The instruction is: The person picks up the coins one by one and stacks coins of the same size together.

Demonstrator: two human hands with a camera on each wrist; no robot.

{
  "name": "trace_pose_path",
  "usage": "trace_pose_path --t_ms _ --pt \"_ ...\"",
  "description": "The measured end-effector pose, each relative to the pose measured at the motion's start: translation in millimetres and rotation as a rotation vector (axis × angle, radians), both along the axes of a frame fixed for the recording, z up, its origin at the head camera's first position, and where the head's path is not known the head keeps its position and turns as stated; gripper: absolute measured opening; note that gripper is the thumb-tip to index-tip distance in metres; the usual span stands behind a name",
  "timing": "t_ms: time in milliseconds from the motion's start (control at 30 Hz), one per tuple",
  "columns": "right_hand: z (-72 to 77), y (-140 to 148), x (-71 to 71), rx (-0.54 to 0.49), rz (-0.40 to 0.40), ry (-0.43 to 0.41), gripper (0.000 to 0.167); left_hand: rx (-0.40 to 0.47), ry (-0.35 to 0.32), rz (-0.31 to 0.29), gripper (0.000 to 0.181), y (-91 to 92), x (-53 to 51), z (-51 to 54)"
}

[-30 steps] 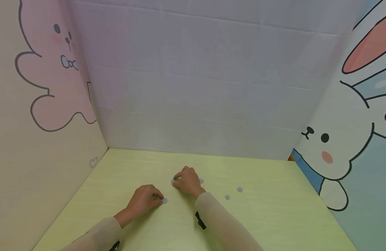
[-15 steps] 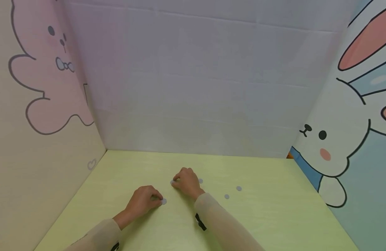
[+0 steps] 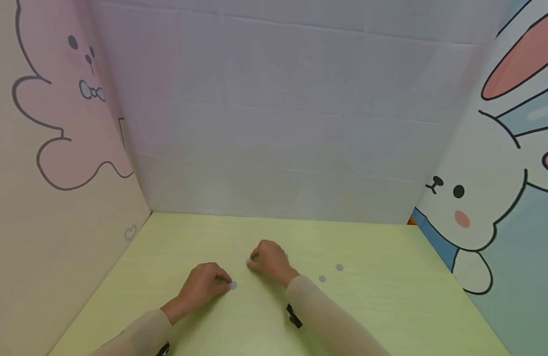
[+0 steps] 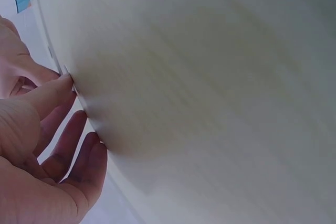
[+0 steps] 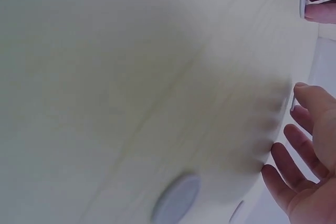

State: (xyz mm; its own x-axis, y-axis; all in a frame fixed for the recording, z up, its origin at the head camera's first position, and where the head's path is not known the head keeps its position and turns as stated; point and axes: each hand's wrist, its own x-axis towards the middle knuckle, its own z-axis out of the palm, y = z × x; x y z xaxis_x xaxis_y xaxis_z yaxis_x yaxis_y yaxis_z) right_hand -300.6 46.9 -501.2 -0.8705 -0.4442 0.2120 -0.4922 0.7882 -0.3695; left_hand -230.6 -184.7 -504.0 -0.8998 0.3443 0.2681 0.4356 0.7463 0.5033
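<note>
On the pale yellow-green tabletop, my left hand (image 3: 204,285) pinches the edge of a small flat grey disc (image 3: 233,285) between thumb and fingertips. Farther back, my right hand (image 3: 270,261) holds a second grey disc (image 3: 249,261) the same way, mostly covered by its fingers. In the right wrist view this disc (image 5: 292,102) stands edge-on between thumb and index finger, with the other fingertips close to the surface. The left hand's disc (image 5: 302,4) appears there at the upper right. From the left wrist, the left fingertips (image 4: 67,80) hide most of their disc.
Behind the right hand, one more grey disc (image 3: 287,256) is partly hidden. Two others, a nearer disc (image 3: 322,279) and a farther disc (image 3: 339,267), lie to the right. Walls with a white sheet (image 3: 274,123) and cartoon panels (image 3: 474,217) enclose the table (image 3: 367,306).
Over the last half second my right hand has shifted slightly right and nearer, with its disc, covering more of the disc behind it. The left hand stays in place.
</note>
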Motion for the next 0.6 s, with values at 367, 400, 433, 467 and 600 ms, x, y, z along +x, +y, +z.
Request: trace_pose_path --t_ms 367,400,433,467,600 --pt "5.7 13.0 11.5 -0.033 0.015 -0.003 0.018 0.001 -0.006 0.008 0.011 -1.2 -0.3 0.1" --pt "6.3 13.8 13.1 -0.042 0.019 -0.006 0.018 0.003 -0.008 0.01 0.011 -1.1 -0.2 0.1" --pt "7.0 14.7 14.6 -0.054 0.024 -0.007 0.018 0.004 -0.01 0.011 0.01 -1.1 -0.2 0.1" --pt "7.5 15.6 16.2 -0.061 0.028 -0.007 0.017 0.006 -0.011 0.011 0.01 -1.1 -0.2 0.0" --pt "7.3 17.7 22.0 -0.09 0.038 -0.026 0.017 0.012 -0.007 0.008 0.01 -1.3 -0.1 -0.5"
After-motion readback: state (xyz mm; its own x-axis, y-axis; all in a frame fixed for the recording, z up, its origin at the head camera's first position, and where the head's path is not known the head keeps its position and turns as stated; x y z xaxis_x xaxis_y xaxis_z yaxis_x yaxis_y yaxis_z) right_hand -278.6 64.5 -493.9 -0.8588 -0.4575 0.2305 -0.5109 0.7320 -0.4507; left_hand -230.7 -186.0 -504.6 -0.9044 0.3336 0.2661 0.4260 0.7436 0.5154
